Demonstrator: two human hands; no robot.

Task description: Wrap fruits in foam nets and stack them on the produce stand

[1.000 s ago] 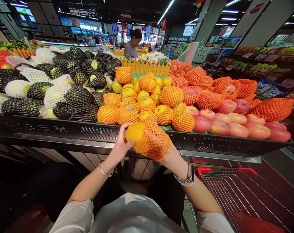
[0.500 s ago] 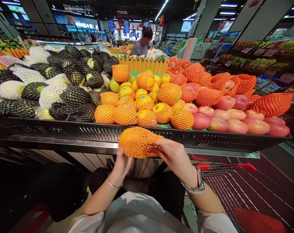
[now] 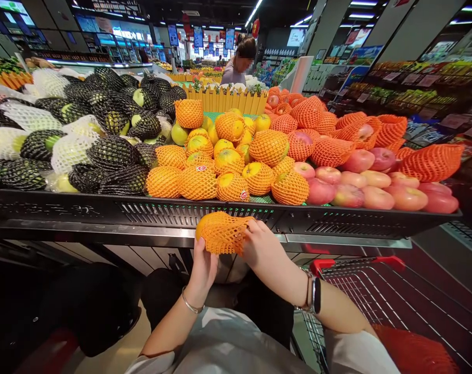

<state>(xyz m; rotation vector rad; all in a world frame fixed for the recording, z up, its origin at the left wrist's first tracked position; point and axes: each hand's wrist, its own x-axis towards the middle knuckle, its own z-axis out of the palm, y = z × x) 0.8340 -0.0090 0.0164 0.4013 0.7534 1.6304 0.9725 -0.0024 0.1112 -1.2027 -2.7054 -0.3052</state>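
In front of the fruit display, my left hand (image 3: 205, 265) grips an orange (image 3: 201, 226) from below and the left side. An orange foam net sleeve (image 3: 228, 234) covers most of the fruit, whose bare end shows at the left. My right hand (image 3: 261, 243) is closed on the gathered right end of that sleeve, its fingertips partly hidden. Just beyond, a heap of netted oranges (image 3: 199, 183) lies in the black display tray (image 3: 158, 214).
Red apples (image 3: 370, 200), some in red-orange nets, lie at the right. Pears or melons in black and white nets (image 3: 115, 156) fill the left. A wire shopping cart (image 3: 361, 280) stands at my right. Behind a yellow picket divider (image 3: 228, 101) is another person (image 3: 238, 65).
The right hand has turned and closed more firmly on the sleeve's end, which looks more stretched and bunched. Both hands and the orange sit slightly lower. The view has shifted a little.
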